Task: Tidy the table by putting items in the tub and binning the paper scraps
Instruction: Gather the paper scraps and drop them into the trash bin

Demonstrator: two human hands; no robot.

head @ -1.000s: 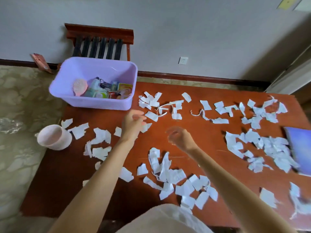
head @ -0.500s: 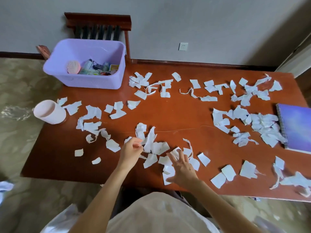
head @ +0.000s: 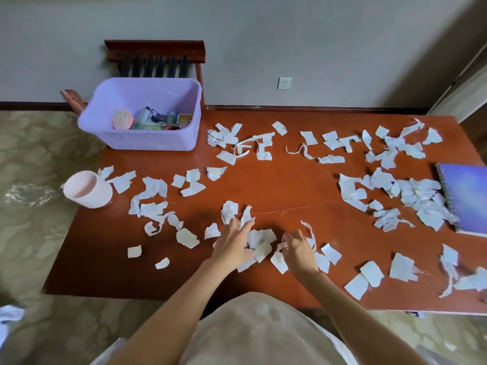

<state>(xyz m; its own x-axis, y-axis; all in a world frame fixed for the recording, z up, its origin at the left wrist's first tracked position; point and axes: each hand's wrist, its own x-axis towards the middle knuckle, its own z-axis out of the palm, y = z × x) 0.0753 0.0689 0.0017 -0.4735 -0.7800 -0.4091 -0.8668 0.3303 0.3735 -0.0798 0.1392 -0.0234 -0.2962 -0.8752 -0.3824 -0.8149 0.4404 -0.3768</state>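
White torn paper scraps (head: 259, 241) lie scattered over most of the red-brown table (head: 279, 185). My left hand (head: 233, 239) rests fingers spread on a cluster of scraps near the front middle. My right hand (head: 297, 247) is beside it, fingers curled onto scraps, pinching at one. A lilac tub (head: 142, 139) at the back left holds a pink hairbrush (head: 122, 119) and several small items. A pink cup (head: 88, 189) stands at the left edge. A purple spiral notebook (head: 467, 196) lies at the right edge.
A dark wooden chair (head: 155, 57) stands behind the tub against the wall. Patterned floor surrounds the table on the left and in front. More scraps crowd the right half by the notebook. My light-coloured clothing fills the bottom middle.
Both hands came back from near the tub to the front of the table and settled on the nearest scrap cluster. The left hand flattened over it and the right hand curled onto scraps.
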